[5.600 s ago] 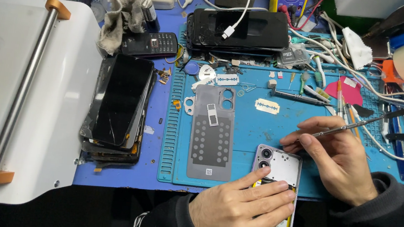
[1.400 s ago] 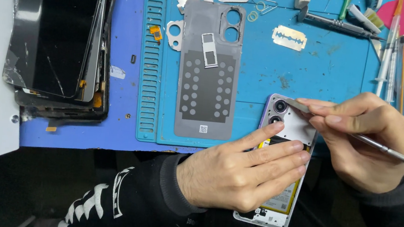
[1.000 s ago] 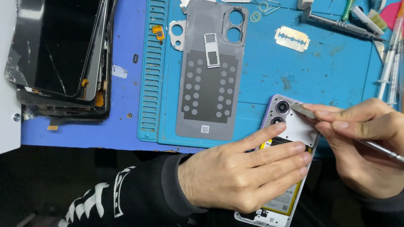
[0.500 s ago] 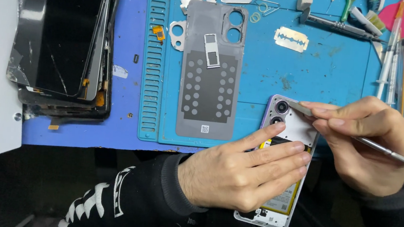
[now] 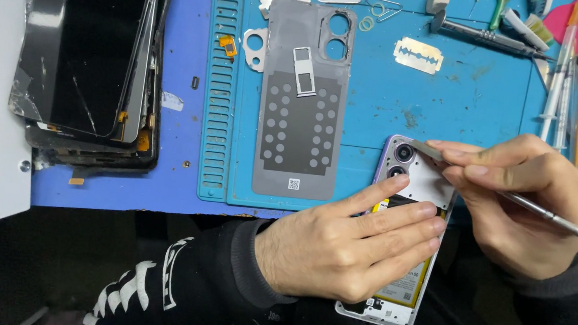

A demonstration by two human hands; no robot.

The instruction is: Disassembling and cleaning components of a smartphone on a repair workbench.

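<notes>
While its back cover is off and its insides lie bare, the opened phone (image 5: 403, 265) rests at the near edge of the blue work mat (image 5: 450, 107), partly overhanging toward the person's lap. It looks light and stiff in its pale lilac frame, but fragile: the two camera lenses at its upper corner, the white inner shield and the yellow-labelled battery are all exposed, so it is best steadied by its frame and flat middle, not by the lenses. The left hand (image 5: 344, 249) does just that, lying flat across the phone with fingers spread and pressing down, closed around nothing. The right hand (image 5: 525, 199) pinches a thin metal pry tool (image 5: 545, 214) between thumb and fingers, its flat tip laid at the phone's top edge just beside the upper lens; the tool is slim and smooth, likely to slip if pressed hard.

Beside the phone, farther up the mat, lies the grey back cover (image 5: 303, 107), inner face up, with a small white tray on it. A razor blade (image 5: 419, 55) sits near it. Well to the left is a stack of cracked screens (image 5: 90, 58).
</notes>
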